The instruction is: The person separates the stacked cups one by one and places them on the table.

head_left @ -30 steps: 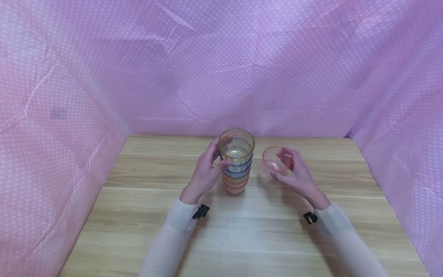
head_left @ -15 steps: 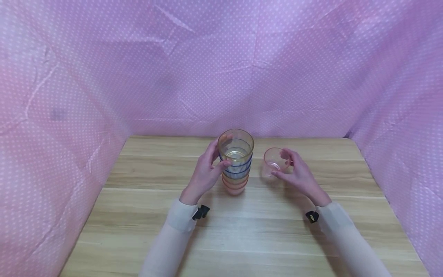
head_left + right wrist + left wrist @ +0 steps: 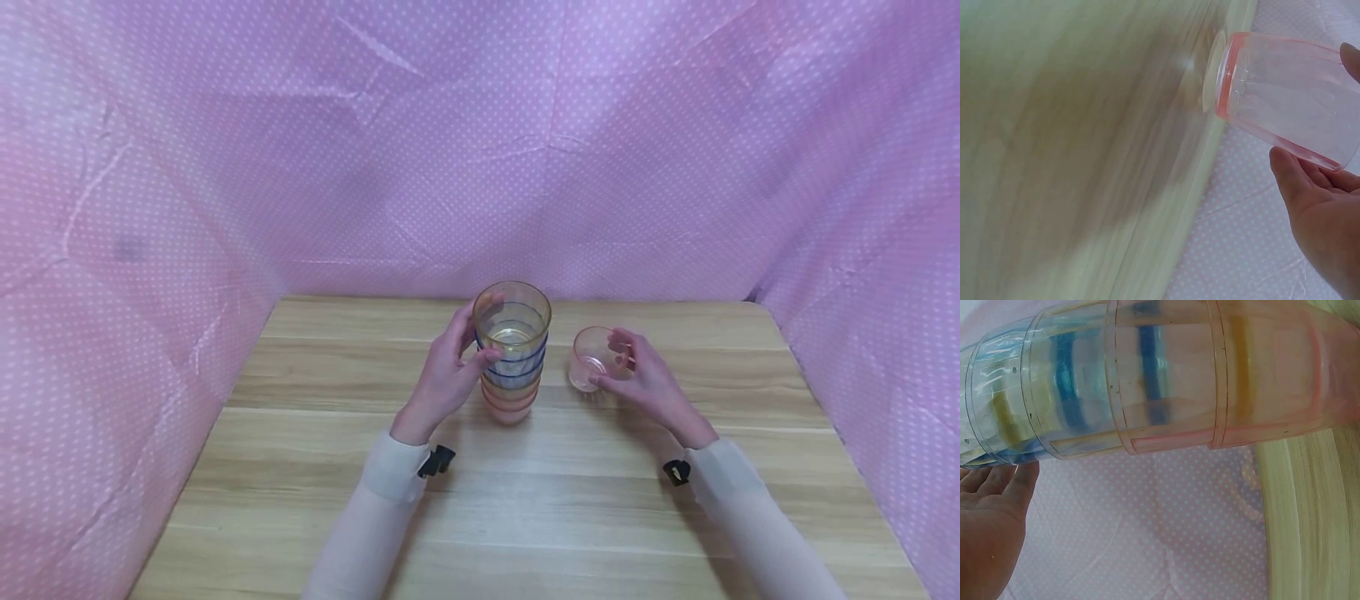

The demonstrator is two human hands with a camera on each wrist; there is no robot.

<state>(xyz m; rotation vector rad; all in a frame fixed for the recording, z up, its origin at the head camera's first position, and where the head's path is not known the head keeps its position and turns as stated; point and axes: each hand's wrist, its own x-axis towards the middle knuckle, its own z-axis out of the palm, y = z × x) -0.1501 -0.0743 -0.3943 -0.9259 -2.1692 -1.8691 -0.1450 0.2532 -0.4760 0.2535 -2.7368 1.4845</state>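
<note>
A stack of several nested clear plastic cups (image 3: 512,350), tinted yellow, blue and orange, stands upright in the middle of the wooden table (image 3: 525,500). My left hand (image 3: 467,343) grips its left side, thumb in front and fingers curled round the back. In the left wrist view the cup stack (image 3: 1166,381) fills the top, with my left hand's fingers (image 3: 997,506) below it. A single pink clear cup (image 3: 592,358) stands just right of the stack, its base on the table. My right hand (image 3: 628,368) holds it from the right. The right wrist view shows the pink cup (image 3: 1285,100) between thumb and fingers (image 3: 1316,200).
Pink dotted cloth (image 3: 480,150) walls the table at the back and both sides. The table's back edge runs just behind the cups. Bare wood lies in front of the hands and to either side.
My right hand has lowered the pink cup slightly and set it upright on the table beside the stack. The left hand and the stack have not moved.
</note>
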